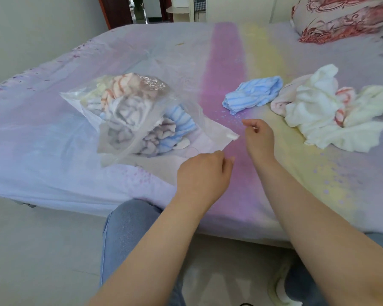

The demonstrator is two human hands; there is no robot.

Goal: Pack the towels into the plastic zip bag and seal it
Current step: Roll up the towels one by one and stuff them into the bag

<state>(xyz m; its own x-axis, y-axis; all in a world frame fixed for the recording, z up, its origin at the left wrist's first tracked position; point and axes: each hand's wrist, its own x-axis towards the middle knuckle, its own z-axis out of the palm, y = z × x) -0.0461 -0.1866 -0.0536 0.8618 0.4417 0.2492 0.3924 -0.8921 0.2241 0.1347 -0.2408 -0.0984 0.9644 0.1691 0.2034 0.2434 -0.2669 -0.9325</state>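
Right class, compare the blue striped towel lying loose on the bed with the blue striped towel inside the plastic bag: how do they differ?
The loose blue striped towel lies bare on the bedsheet, apart from other towels; the bagged blue striped towel sits inside the plastic zip bag, pressed against other towels. The loose one shows clearly; the bagged one is dulled by plastic. Both are crumpled, light blue with paler stripes.

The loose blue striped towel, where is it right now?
The blue striped towel lies on the bed, right of the plastic zip bag, touching the white towel pile.
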